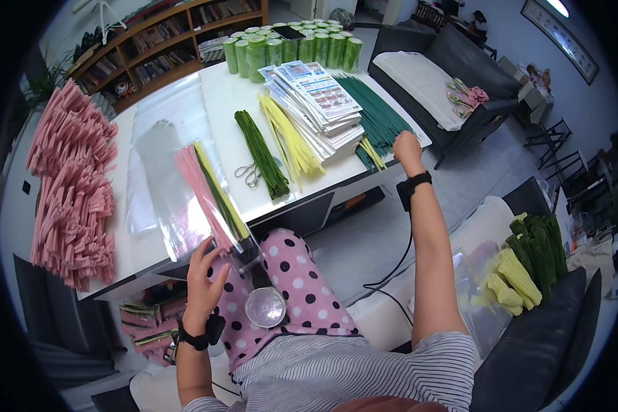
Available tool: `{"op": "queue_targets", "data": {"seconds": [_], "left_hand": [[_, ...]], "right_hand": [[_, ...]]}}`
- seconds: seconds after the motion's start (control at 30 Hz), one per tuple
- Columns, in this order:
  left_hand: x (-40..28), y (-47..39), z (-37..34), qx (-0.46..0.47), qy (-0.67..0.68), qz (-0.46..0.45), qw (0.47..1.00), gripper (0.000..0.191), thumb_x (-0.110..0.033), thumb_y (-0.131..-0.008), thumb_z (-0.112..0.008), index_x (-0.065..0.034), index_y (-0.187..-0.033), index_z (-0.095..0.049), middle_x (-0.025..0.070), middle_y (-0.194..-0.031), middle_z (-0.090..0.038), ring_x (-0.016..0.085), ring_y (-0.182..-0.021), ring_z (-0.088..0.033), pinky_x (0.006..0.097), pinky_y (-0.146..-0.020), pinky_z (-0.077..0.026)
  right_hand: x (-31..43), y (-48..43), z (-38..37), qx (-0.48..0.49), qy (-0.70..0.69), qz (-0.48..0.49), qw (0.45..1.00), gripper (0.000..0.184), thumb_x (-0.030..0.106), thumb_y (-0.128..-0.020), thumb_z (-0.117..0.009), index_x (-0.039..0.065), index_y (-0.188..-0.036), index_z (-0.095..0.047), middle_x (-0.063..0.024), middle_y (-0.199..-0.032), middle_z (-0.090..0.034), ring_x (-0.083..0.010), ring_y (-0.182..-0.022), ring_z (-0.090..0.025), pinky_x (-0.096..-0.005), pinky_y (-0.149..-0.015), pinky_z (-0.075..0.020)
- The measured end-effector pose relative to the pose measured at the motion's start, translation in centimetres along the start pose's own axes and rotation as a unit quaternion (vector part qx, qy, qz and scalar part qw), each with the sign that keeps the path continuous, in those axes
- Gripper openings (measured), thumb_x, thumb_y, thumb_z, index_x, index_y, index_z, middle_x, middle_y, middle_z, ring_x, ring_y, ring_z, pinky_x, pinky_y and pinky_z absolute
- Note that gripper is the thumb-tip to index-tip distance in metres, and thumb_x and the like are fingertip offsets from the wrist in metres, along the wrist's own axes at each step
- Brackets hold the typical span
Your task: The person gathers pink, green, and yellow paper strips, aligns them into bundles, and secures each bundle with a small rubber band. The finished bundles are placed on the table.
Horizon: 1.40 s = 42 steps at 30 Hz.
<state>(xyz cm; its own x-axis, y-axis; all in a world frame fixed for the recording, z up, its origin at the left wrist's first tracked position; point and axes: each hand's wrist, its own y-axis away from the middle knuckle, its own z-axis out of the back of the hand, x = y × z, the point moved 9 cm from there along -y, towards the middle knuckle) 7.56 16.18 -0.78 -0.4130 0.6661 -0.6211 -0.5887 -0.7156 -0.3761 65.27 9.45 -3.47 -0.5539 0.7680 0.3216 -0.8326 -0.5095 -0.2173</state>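
My left hand (204,288) is beside the table's front edge, fingers apart and holding nothing. Its fingertips are near the lower end of a clear plastic sleeve with pink chenille stems (201,193), plus green and yellow ones (221,195), lying in or on it. My right hand (408,149) reaches to the table's right front corner. Its fingers are curled at the ends of a spread of dark green thin stems (378,113); whether it grips any is hidden. A short yellow bunch (373,153) lies close by. A roll of clear tape (265,307) rests on my lap.
Across the table are clear plastic sleeves (157,123), a pink stem pile (72,190), scissors (248,175), green chenille stems (261,154), yellow stems (291,141) and stacked printed sheets (322,98). Film-wrapped green bundles (288,50) stand behind, a phone (288,32) on top.
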Motion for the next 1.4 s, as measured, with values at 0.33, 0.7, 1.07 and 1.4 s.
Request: {"op": "queue_targets", "data": {"seconds": [0.33,0.7,1.07,1.4], "left_hand": [[-0.7,-1.6,-2.8,0.039,0.464,0.141,0.874,0.038,-0.017,-0.096,-0.044,0.0002,-0.129,-0.042,0.0144,-0.117,-0.057,0.007,-0.065,-0.052,0.0172,-0.048,-0.041],[-2.2,3.1,-4.0,-0.076,0.633,0.165,0.753,0.034,-0.027,-0.098,-0.040,0.0033,-0.106,-0.052,0.0116,-0.077,-0.060,0.009,-0.048,-0.049,0.0196,-0.041,-0.039],[-0.8,6.4,-6.8,0.111,0.580,0.192,0.784,0.033,-0.026,-0.098,-0.041,0.0028,-0.100,-0.057,0.0132,-0.083,-0.066,0.012,-0.055,-0.059,0.0205,-0.048,-0.046],[8.8,5.4,-6.3,-0.048,0.168,0.220,0.960,0.027,-0.027,-0.084,-0.064,-0.0005,-0.081,-0.063,0.0004,-0.063,-0.061,0.003,-0.051,-0.048,0.0195,-0.045,-0.035]], "right_hand": [[7.9,26.5,5.7,0.142,-0.498,0.153,0.842,0.012,0.013,-0.093,-0.048,0.002,-0.093,-0.054,-0.0047,-0.070,-0.062,-0.0088,-0.059,-0.060,-0.0191,-0.049,-0.0414],[13.3,39.7,1.4,0.346,-0.710,-0.014,0.614,0.024,0.020,-0.096,-0.043,0.000,-0.095,-0.055,-0.0078,-0.069,-0.059,-0.0143,-0.060,-0.059,-0.0242,-0.055,-0.0470],[10.8,45.8,1.4,0.571,-0.429,0.109,0.691,0.017,0.012,-0.093,-0.048,-0.001,-0.094,-0.060,0.0013,-0.062,-0.054,-0.0043,-0.048,-0.043,-0.0191,-0.044,-0.0340],[3.2,48.5,2.2,0.613,-0.332,0.016,0.717,0.017,0.013,-0.094,-0.046,-0.001,-0.092,-0.056,-0.0022,-0.066,-0.060,-0.0045,-0.041,-0.042,-0.0192,-0.039,-0.0328]]}}
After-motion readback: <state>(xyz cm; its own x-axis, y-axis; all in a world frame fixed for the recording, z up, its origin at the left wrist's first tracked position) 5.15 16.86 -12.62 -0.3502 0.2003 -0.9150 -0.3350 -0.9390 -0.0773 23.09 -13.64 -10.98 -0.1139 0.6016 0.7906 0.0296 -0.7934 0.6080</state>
